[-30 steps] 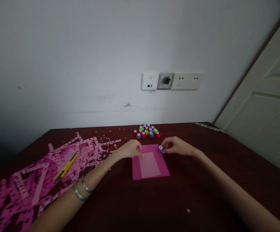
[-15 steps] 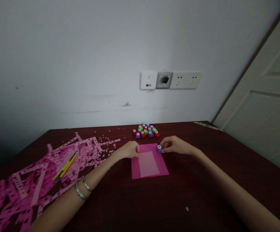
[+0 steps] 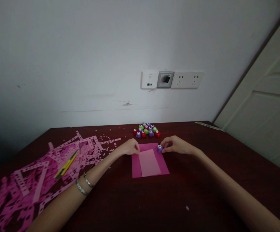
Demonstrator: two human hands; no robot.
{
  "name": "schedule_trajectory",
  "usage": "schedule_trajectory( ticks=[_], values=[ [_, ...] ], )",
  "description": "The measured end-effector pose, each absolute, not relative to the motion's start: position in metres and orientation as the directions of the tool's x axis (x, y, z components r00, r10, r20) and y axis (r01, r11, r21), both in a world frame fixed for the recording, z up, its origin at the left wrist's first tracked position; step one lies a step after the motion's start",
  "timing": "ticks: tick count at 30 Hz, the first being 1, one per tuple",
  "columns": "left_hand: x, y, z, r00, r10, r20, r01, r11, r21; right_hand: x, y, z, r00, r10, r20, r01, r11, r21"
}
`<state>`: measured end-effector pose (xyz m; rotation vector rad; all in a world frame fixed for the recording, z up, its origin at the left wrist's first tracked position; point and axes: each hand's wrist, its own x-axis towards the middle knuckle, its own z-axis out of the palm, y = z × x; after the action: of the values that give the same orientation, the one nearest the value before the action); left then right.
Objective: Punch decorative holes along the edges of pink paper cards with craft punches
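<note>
A magenta paper sheet [image 3: 160,166] lies on the dark wooden table [image 3: 202,180], with a smaller pale pink sheet [image 3: 149,162] on top of it. My left hand [image 3: 129,147] rests at the sheets' far left corner, fingers curled and pinching the pale sheet's edge. My right hand [image 3: 175,145] is closed on a small purple craft punch [image 3: 159,148] that sits at the magenta sheet's far right edge. Two bracelets [image 3: 84,186] circle my left wrist.
A cluster of several red, green and purple punches [image 3: 146,130] stands behind the sheets near the wall. A heap of punched pink paper strips [image 3: 33,177] and a yellow utility knife [image 3: 66,165] cover the table's left side. Wall sockets [image 3: 172,79] and a door [image 3: 263,106] stand behind.
Both hands stay almost in place. The left hand's fingers shift slightly back to the pale sheet's far corner; the right hand keeps hold of the purple punch.
</note>
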<state>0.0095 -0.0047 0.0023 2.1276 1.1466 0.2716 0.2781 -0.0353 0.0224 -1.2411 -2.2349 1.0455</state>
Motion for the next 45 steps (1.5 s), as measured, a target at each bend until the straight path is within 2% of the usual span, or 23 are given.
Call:
schedule_trajectory(
  ticks=[2,6,11,15,26,34,45],
  values=[
    [0.008,-0.004,0.005,0.602,0.785,-0.145,0.597,-0.322,0.735,0.279,-0.035,0.022,-0.539,0.842,-0.02,0.554,0.337,-0.761],
    [0.004,-0.002,0.009,0.548,0.811,-0.205,0.508,-0.128,0.852,0.281,-0.032,0.019,-0.531,0.847,-0.01,0.548,0.334,-0.767],
    [0.005,-0.001,0.006,0.496,0.822,-0.278,0.485,0.003,0.875,0.281,-0.029,0.012,-0.521,0.854,-0.003,0.516,0.312,-0.798],
    [0.006,0.0,0.002,0.463,0.835,-0.298,0.52,0.017,0.854,0.28,-0.029,0.009,-0.512,0.859,-0.006,0.519,0.303,-0.799],
    [0.01,-0.002,-0.002,0.472,0.831,-0.293,0.63,-0.086,0.771,0.28,-0.029,0.007,-0.516,0.857,-0.002,0.506,0.303,-0.808],
    [0.009,0.001,-0.005,0.481,0.815,-0.323,0.525,0.027,0.851,0.28,-0.028,0.005,-0.528,0.849,-0.003,0.521,0.321,-0.79],
    [0.011,0.0,-0.008,0.496,0.783,-0.375,0.457,0.132,0.88,0.278,-0.029,0.007,-0.53,0.847,0.034,0.477,0.33,-0.814]
  ],
)
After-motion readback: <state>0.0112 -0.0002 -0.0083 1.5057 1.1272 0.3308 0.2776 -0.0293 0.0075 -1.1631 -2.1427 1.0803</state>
